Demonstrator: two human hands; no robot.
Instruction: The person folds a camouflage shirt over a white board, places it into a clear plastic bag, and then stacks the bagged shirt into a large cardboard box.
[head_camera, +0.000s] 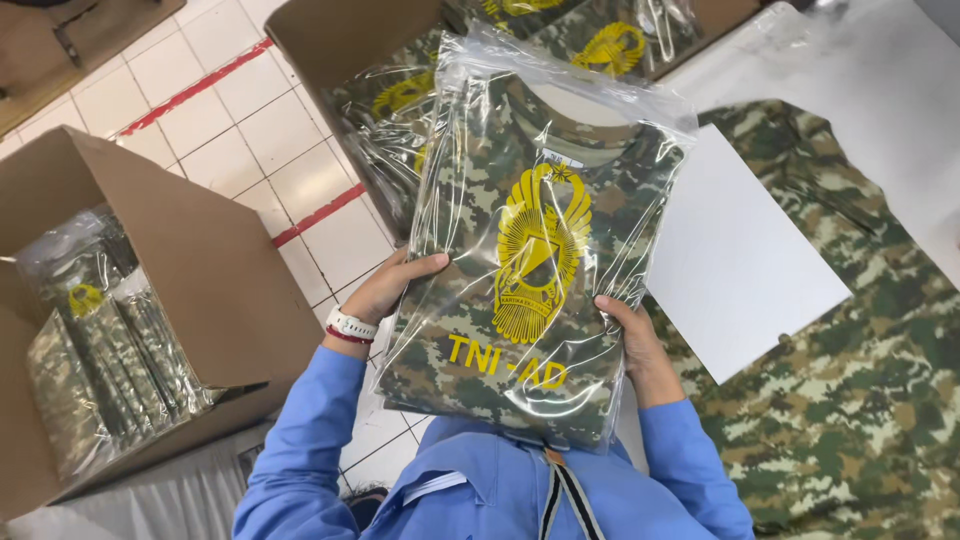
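Note:
I hold a folded camouflage shirt with a yellow emblem, sealed in a clear plastic bag (530, 250), flat in front of my chest. My left hand (390, 285) grips the bag's left edge, thumb on top; a white watch sits on that wrist. At the bag's lower right edge, my right hand (635, 335) grips it the same way. Both sleeves are light blue.
A cardboard box (230, 290) at the left holds several bagged camouflage shirts standing on edge. Another box (330, 40) beyond the held bag holds more bagged shirts. To the right, a white card (740, 260) lies on an unfolded camouflage shirt (850, 380) on the table. White tiled floor with red lines lies below.

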